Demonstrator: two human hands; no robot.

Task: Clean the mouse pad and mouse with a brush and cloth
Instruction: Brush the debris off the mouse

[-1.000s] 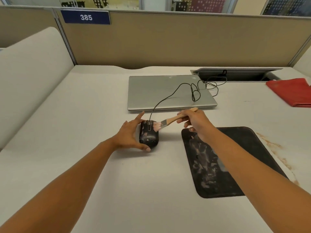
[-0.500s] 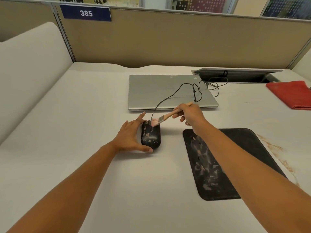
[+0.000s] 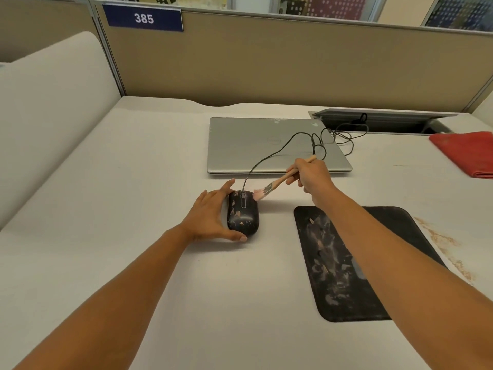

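L hand (image 3: 210, 217): on desk, wrapped round L side of mouse (image 3: 243, 213). Thumb hooked at near end, index stretched up by far-L corner. Partly closed, held the mouse.
R hand (image 3: 310, 174): fingers pinched tight on brush (image 3: 278, 181) handle, upper half. Handle end stuck out past hand, over laptop's front edge.
Brush: tilted, head down-L. Pink bristles at mouse's far-R corner, beside wheel; looked to touch.
Mouse: black, pale smears on top. Sat on desk (image 3: 133, 182), L of pad and apart from it, nr front of laptop.
Pad (image 3: 328, 263): black, flat on desk, R of mouse. Pale smudges over L half. R forearm crossed above it.
Cloth (image 3: 466, 153): red, folded, far R of desk, well apart from both hands. Cut by frame edge.
Cable (image 3: 269, 155): black, ran from mouse over laptop lid; loops nr hatch (image 3: 386, 124).
Laptop (image 3: 253, 145): silver, lid down, behind mouse.
Stain (image 3: 440, 239): brownish streak on desk just R of pad.
Sign (image 3: 144, 18): blue, "385", on partition (image 3: 266, 62).
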